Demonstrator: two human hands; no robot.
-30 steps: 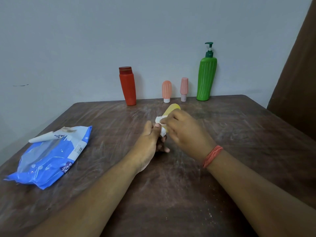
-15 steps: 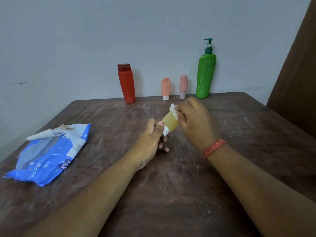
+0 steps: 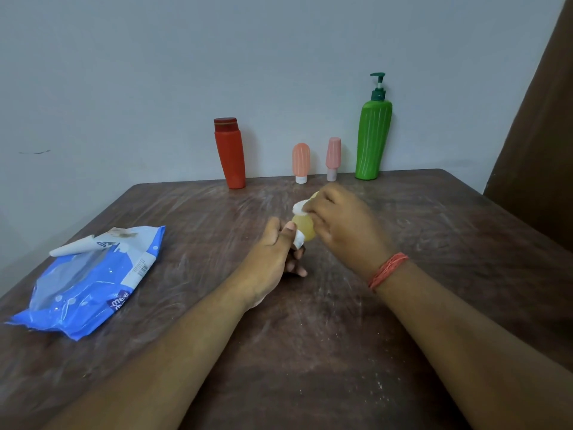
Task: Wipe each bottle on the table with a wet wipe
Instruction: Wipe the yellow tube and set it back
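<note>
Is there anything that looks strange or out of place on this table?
Mostly the red bottle: it leans sideways while the other bottles along the wall stand straight. The wipes pack lies crumpled with its flap open. Nothing looks spilled.

Plain pale grey-blue painted wall point(image 3: 155, 72) behind, matte, evenly lit, soft diffuse light. Small dark scuff mark point(image 3: 34, 152) on wall at left. Dark brown wooden surface point(image 3: 310, 352) butts against wall, grain streaked with whitish smears and pale dusty specks, dull sheen toward far edge. Far right corner of surface rounded. Dark brown panel point(image 3: 539, 119) at right edge, leaning inward, possibly door or cupboard side; cannot tell which. Floor out of sight.
</note>
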